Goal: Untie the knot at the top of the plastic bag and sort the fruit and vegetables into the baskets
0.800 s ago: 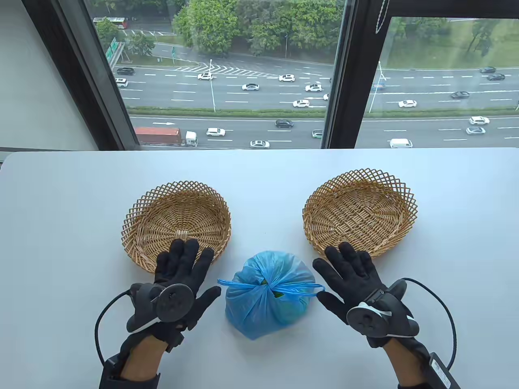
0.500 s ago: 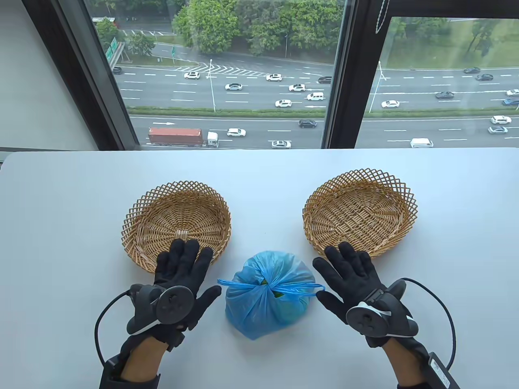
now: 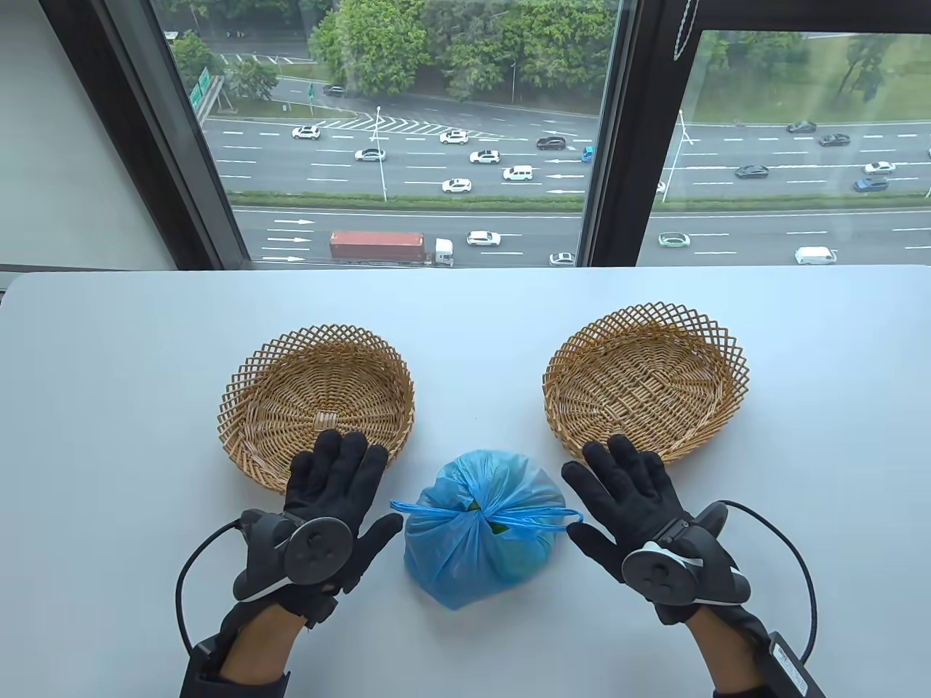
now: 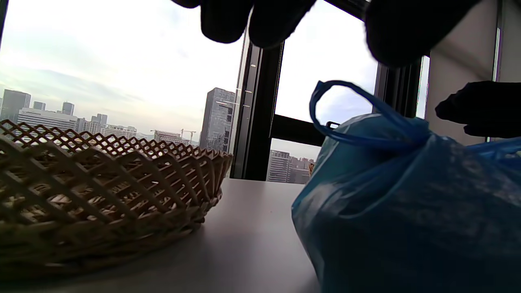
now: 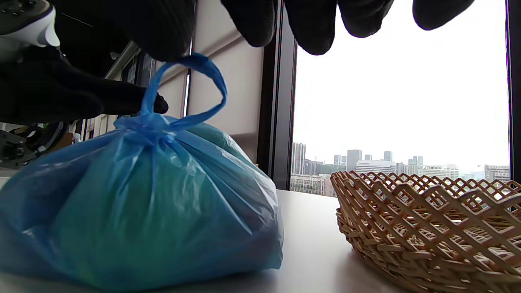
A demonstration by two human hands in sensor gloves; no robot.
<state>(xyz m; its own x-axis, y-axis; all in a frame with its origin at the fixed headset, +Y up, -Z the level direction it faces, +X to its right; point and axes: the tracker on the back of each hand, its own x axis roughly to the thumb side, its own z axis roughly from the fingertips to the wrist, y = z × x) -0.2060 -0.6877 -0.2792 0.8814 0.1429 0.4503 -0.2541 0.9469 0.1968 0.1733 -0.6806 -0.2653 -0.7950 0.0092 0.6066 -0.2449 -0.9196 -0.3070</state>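
A knotted blue plastic bag (image 3: 484, 534) sits on the white table between my hands, its two handle loops sticking out left and right of the knot (image 3: 476, 518). Something green shows through the plastic. My left hand (image 3: 342, 502) hovers flat just left of the bag, fingers straight and spread, thumb near the left loop. My right hand (image 3: 618, 494) is spread the same way on the right, thumb beside the right loop (image 5: 185, 87). Neither holds anything. Two empty wicker baskets stand behind: left basket (image 3: 251, 407), right basket (image 3: 727, 378).
The white table (image 3: 465, 313) ends at a window ledge behind the baskets. Cables (image 3: 793, 552) trail from both wrist trackers toward the near edge. The left basket's rim (image 4: 122, 171) is close to my left fingertips.
My left hand has shifted slightly right and forward toward the bag. The right hand and the bag have stayed put.
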